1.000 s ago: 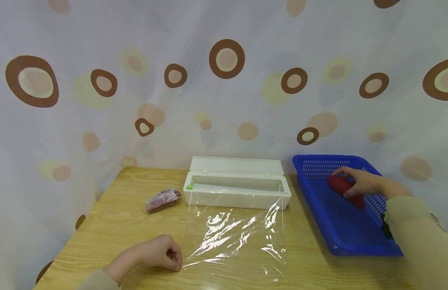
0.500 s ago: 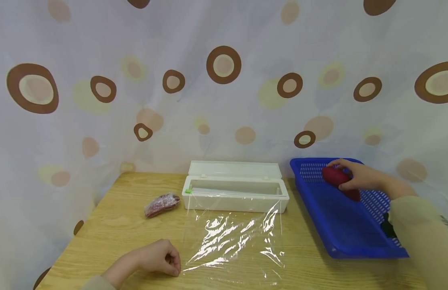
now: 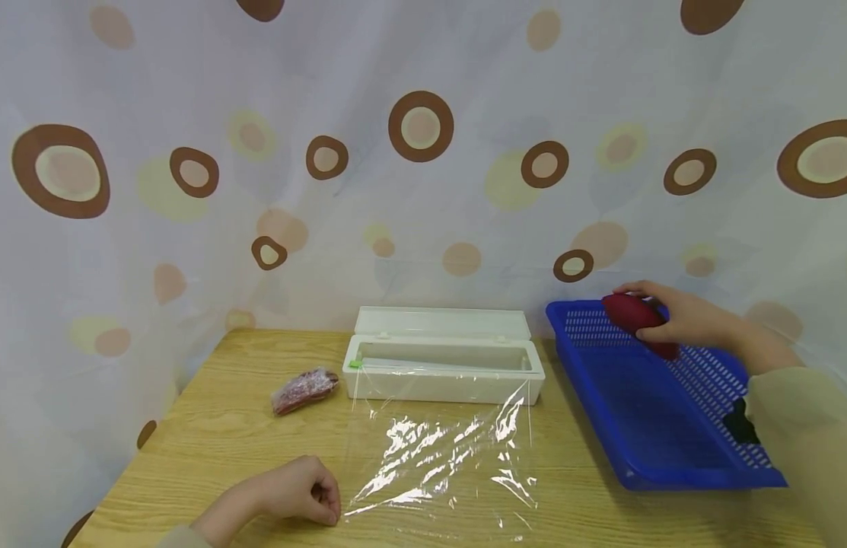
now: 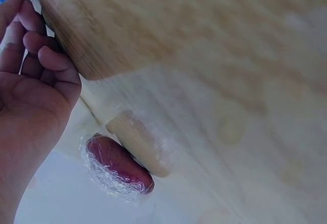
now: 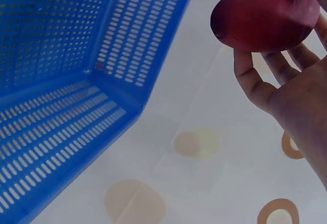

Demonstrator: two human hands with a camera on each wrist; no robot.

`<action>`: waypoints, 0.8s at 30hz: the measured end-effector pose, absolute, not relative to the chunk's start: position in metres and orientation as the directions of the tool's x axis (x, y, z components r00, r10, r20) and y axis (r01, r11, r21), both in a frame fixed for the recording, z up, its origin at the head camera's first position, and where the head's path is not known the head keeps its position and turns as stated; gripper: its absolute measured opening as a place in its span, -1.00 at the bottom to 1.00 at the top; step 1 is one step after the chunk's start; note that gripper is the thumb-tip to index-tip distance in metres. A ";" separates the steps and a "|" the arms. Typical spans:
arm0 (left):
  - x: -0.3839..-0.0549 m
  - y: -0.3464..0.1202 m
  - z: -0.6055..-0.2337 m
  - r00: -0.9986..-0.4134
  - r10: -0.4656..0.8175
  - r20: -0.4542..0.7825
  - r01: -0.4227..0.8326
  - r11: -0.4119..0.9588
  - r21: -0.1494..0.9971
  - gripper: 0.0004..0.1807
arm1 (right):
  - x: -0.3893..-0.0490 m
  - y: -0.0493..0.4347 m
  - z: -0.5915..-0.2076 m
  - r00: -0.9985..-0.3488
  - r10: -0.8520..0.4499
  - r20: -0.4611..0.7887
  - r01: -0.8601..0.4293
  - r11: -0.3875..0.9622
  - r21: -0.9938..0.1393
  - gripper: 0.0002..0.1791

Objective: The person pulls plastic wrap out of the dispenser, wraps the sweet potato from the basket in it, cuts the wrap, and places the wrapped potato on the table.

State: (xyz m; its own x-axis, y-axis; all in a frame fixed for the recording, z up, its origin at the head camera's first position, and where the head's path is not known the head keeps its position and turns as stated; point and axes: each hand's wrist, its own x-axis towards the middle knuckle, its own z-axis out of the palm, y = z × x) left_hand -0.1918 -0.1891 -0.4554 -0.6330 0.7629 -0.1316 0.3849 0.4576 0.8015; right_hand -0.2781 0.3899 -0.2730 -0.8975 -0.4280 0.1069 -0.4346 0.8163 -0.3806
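Wooden table [image 3: 224, 426]: film [image 3: 440, 457] between left hand [image 3: 296, 491] and blue basket [image 3: 659, 426].

Two long beige sleeves [image 3: 810, 438]

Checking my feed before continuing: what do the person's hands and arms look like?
The left hand and right hand are bare and ungloved. The left sleeve and right sleeve are pale beige, ending short of the hands.
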 end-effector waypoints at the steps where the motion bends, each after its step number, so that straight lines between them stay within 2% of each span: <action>1: -0.192 -0.189 -0.456 -0.632 0.764 -0.131 0.388 0.458 0.800 -0.94 | -0.277 0.387 -0.271 -0.899 -0.423 0.109 -0.431 0.820 -0.376 -0.26; 11: -0.192 -0.189 -0.456 -0.629 0.765 -0.138 0.397 0.468 0.789 -0.93 | -0.268 0.364 -0.254 -0.885 -0.431 0.175 -0.464 0.798 -0.385 -0.22; 18: -0.191 -0.189 -0.455 -0.633 0.761 -0.140 0.386 0.467 0.795 -0.93 | -0.264 0.355 -0.248 -0.839 -0.451 0.304 -0.537 0.780 -0.323 -0.21; 24: -0.192 -0.189 -0.454 -0.622 0.771 -0.137 0.385 0.454 0.804 -0.93 | -0.255 0.341 -0.243 -0.811 -0.457 0.366 -0.565 0.775 -0.282 -0.20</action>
